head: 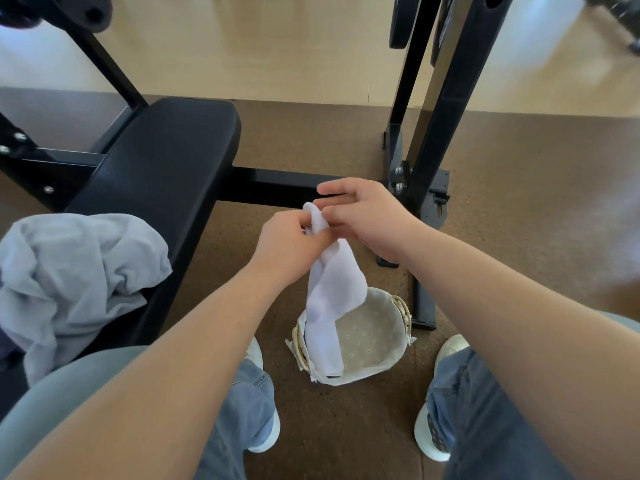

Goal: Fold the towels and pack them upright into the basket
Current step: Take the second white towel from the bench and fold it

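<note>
Head view: both hands, left and right, pinched on white towel above basket; risk: unfolded tail bunching inside.

Towel was white, plain. Basket had a pale straw weave, with a beige liner dotted in small white flowers. Cloth pile at left was light grey-blue. Bench pad and frame were black. Floor was brown, speckled. Jeans were blue, shoes white.
</note>
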Action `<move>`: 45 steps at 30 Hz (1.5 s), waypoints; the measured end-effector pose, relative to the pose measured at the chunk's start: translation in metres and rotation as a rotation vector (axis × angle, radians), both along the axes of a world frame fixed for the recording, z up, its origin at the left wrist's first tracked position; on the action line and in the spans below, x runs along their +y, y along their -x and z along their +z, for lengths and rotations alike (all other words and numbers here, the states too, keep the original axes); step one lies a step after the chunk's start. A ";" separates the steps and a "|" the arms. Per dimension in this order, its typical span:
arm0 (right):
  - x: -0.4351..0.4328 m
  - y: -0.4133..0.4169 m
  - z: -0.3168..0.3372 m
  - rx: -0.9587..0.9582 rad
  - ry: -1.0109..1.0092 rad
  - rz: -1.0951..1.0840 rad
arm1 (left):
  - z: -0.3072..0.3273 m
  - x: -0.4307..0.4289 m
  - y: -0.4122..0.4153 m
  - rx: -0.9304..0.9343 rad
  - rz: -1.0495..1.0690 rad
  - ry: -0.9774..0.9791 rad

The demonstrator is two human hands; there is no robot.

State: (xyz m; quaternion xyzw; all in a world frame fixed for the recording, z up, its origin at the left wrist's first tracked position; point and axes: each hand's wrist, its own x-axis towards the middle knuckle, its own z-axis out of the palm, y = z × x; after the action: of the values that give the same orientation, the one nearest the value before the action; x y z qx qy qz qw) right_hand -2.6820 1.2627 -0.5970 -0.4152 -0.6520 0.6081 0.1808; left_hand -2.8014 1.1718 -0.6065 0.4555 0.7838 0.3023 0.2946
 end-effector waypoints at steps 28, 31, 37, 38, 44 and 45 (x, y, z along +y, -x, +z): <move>0.016 -0.008 0.003 -0.128 -0.242 -0.176 | -0.002 0.004 0.017 -0.196 0.174 -0.160; 0.014 -0.009 0.003 -0.120 -0.212 -0.099 | -0.002 0.003 0.015 0.006 0.081 -0.190; 0.010 -0.008 0.005 -0.054 -0.101 0.027 | 0.002 0.003 0.016 0.018 0.017 -0.257; 0.010 -0.009 0.006 -0.046 -0.094 0.040 | 0.002 0.003 0.016 -0.010 0.014 -0.266; 0.010 -0.012 0.009 0.008 -0.041 0.011 | 0.001 0.004 0.022 -0.070 -0.001 -0.233; 0.010 -0.012 0.009 0.010 -0.045 0.004 | 0.001 0.005 0.023 -0.083 0.002 -0.227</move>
State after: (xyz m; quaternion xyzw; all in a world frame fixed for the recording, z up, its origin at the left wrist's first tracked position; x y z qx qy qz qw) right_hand -2.6700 1.2726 -0.5877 -0.4067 -0.6656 0.5956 0.1922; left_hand -2.8246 1.1764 -0.6059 0.4721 0.7321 0.4082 0.2729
